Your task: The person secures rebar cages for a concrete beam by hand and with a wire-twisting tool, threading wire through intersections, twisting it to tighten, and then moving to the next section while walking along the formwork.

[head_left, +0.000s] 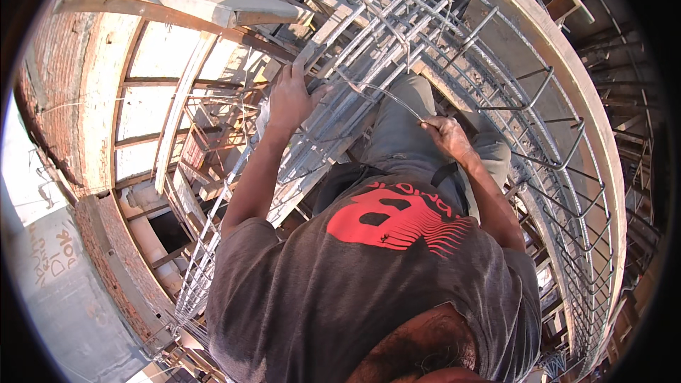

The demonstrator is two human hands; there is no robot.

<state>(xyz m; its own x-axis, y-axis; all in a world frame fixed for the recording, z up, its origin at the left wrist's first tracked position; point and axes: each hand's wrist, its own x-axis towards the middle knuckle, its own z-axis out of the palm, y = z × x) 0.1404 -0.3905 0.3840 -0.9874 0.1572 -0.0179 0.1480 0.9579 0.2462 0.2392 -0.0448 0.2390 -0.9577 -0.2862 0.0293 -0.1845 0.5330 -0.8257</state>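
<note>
Rod (394, 96) at one o'clock, gripped by the right hand (450, 137) past two; on my feed the rebar cage (410, 37) beyond has bars and stirrups joined — what's left, I can't tell. Left hand (289, 99), eleven o'clock — hold unclear.

Right of centre, the right hand (447, 138) pinches a thin rod (389, 94); above centre-left, the left hand (289, 99) lies beside steel bars (404, 21), thumb apart. Brickwork (62, 99) fills the upper left.
</note>
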